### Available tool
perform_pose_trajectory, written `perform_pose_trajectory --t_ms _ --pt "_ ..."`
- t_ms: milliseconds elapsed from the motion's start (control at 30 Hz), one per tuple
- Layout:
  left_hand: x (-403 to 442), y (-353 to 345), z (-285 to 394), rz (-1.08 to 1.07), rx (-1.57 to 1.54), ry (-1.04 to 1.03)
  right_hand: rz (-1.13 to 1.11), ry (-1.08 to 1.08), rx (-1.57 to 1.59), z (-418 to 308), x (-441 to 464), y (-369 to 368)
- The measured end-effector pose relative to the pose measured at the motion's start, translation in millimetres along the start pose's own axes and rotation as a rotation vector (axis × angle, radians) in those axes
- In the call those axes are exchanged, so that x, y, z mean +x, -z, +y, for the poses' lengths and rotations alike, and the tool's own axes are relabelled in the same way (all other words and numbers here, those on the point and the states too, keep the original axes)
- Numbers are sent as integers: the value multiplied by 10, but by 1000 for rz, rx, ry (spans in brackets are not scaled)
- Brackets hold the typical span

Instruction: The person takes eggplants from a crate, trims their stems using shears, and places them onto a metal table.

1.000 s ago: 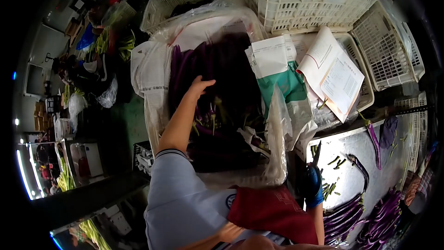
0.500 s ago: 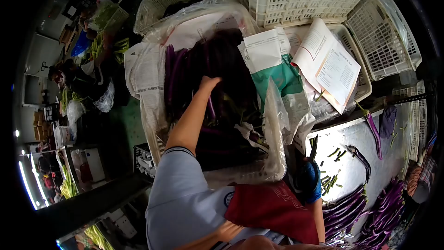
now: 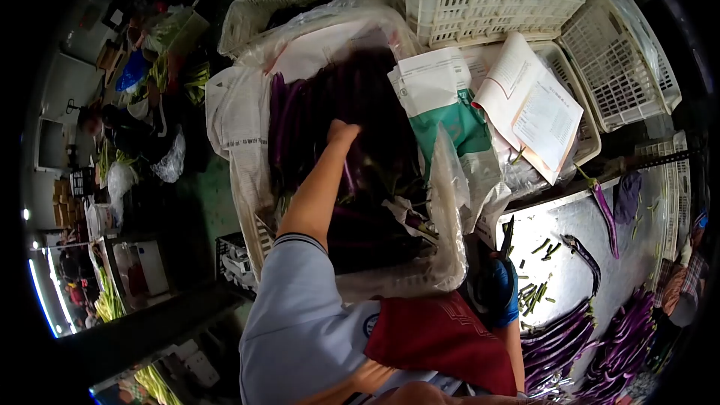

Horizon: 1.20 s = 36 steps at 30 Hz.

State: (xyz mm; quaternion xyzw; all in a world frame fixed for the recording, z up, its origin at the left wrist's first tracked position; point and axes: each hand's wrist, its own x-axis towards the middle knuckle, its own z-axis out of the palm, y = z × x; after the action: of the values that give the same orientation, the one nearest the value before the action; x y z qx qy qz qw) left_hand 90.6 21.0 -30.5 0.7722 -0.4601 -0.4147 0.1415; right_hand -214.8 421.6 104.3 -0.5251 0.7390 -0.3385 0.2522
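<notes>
My left hand (image 3: pixel 343 132) reaches into a plastic-lined crate (image 3: pixel 448 255) of long dark purple eggplants (image 3: pixel 281 116). It is over the middle of the pile; its fingers blend into the dark, so I cannot tell what they grip. At the crate's lower right, my right hand (image 3: pixel 504 292), in a blue glove, is closed around a dark pointed tool (image 3: pixel 508 237) that sticks up past the fingers. The tool's exact kind is too dark to make out. Newspaper (image 3: pixel 244 116) lines the crate's left side.
A metal table (image 3: pixel 525 221) on the right bears cut stems (image 3: pixel 534 296), piled eggplants (image 3: pixel 559 334) and a single eggplant (image 3: pixel 604 217). White plastic crates (image 3: pixel 487 0) stand behind. Printed papers (image 3: pixel 551 116) lie on a neighbouring crate. Leafy vegetables (image 3: pixel 196 79) are at far left.
My left hand has shifted very slightly right within the crate. The dark tool in my right hand has tilted a little and shows more of its point.
</notes>
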Motion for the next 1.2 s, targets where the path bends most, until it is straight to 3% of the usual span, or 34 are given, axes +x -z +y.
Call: perform_pose_trajectory --t_ms 33,100,133,167,333,433,500,667,733,767,867,933,1000,1067,1100,1133,1200 --pt "31 96 -73 -135 -205 -28 -1 -103 140 -40 5 39" --pt "-226 394 2 -166 -517 62 20 -401 553 -144 17 130" --pt "-87 569 -149 -382 -591 63 24 -595 832 -195 1 171" --pt "-285 803 -107 -465 -690 24 46 -653 973 -223 -36 193" --pt "-996 1713 176 -632 -966 -189 0 -603 1020 -147 -83 249" --pt "-1450 1998 603 -871 -1141 -559 -54 -583 1076 -219 -82 304" --pt "-1839 1970 946 -883 -1247 -787 -100 -555 1133 -301 -102 422" --pt "-2746 1381 1649 -1073 -1309 -918 -131 -292 1001 -236 -229 708" --pt "-2991 911 1836 -1209 -1283 -853 -132 -239 1096 -272 -254 880" --pt "-3183 677 1907 -1143 -1223 -805 -144 -172 1088 -220 -269 966" --pt "-3610 2 2107 -1282 -1131 -696 -251 -69 998 -97 -391 1430" --pt "-3785 -420 2249 -1467 -1070 -596 -422 -106 940 75 -540 1790" --pt "-3931 -832 2346 -1647 -983 -518 -585 -63 504 164 -653 2157" --pt "-4097 -1241 2400 -1789 -935 -389 -575 -192 583 373 -859 2229" --pt "-4232 -1420 2413 -1857 -911 -325 -624 -197 461 480 -935 2314" --pt "-4360 -1590 2420 -1921 -889 -260 -554 -274 686 529 -1070 2355" --pt "-4538 -1925 2398 -1930 -809 -195 -574 -155 535 646 -1156 2466"
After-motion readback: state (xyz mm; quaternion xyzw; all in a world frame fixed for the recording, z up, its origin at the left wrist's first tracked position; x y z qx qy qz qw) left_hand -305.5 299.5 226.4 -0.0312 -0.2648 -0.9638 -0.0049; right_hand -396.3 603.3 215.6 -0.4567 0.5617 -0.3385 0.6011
